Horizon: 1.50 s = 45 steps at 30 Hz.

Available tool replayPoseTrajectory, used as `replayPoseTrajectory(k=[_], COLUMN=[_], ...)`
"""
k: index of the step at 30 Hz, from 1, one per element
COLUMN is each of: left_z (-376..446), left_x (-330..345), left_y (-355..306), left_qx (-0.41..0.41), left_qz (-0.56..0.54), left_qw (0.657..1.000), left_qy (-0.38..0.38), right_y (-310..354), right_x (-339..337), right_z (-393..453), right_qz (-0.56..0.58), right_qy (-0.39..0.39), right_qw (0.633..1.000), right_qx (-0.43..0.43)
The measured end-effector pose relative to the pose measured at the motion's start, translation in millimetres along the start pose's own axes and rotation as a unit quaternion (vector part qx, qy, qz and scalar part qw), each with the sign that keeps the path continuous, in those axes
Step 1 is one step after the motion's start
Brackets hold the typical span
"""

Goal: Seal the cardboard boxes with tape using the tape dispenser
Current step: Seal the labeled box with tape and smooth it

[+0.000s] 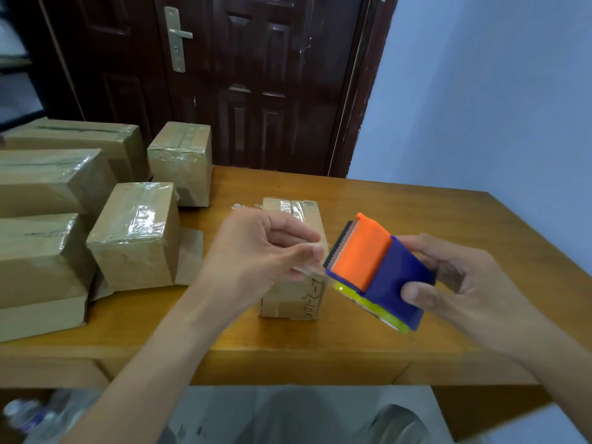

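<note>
The right hand point(455, 283) grips the dispenser point(378, 270), blue and orange, raised over the table point(416, 225) just right of a small box point(298, 293). The left hand point(256, 251) pinches the clear tape point(307, 270) end between thumb and fingers, right at the dispenser's toothed edge. The box stands at mid-table, partly hidden behind the left hand. Taped boxes point(137, 232) crowd the left side, before a dark door point(256, 75).
</note>
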<state>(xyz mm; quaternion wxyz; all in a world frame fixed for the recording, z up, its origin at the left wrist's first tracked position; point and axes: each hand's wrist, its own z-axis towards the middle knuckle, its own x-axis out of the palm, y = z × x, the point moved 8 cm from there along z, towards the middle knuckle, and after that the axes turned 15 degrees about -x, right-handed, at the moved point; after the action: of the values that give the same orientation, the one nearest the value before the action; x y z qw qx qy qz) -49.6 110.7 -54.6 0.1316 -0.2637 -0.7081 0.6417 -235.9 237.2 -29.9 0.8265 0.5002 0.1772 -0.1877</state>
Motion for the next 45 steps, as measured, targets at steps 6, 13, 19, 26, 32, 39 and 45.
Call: replayPoseTrajectory(k=[6, 13, 19, 26, 32, 39, 45], left_z=[-1.8, 8.7, 0.9, -12.8, -9.8, 8.0, 17.5], left_x=[-34.9, -59.5, -46.3, -50.0, -51.0, -48.3, -45.7], left_y=[0.1, 18.3, 29.1, 33.5, 41.7, 47.5, 60.1], left_qx=[-0.024, -0.078, -0.086, -0.014, -0.032, -0.048, -0.084], left_qz=[-0.095, -0.113, -0.111, 0.081, 0.091, 0.057, -0.003], left_qw=[0.993, 0.987, 0.985, 0.966, 0.967, 0.980, 0.985], left_qy=[-0.059, -0.088, -0.104, -0.246, -0.236, -0.183, -0.151], right_y=[1.3, -8.1, -12.0, -33.3, -47.0, -57.6, -71.6], right_x=[-11.4, -28.7, -42.6, -36.1, -34.0, -35.7, -36.4], right_z=[21.5, 27.3, 41.2, 45.6, 43.5, 48.9, 53.0], right_qz=[-0.047, -0.112, -0.131, -0.139, -0.093, -0.074, -0.058], right_qy=[0.084, 0.159, 0.142, 0.146, 0.148, 0.160, 0.159], right_qw=[0.995, 0.979, 0.980, 0.979, 0.984, 0.982, 0.982], right_qx=[0.020, 0.054, 0.043, 0.042, 0.046, 0.062, 0.086])
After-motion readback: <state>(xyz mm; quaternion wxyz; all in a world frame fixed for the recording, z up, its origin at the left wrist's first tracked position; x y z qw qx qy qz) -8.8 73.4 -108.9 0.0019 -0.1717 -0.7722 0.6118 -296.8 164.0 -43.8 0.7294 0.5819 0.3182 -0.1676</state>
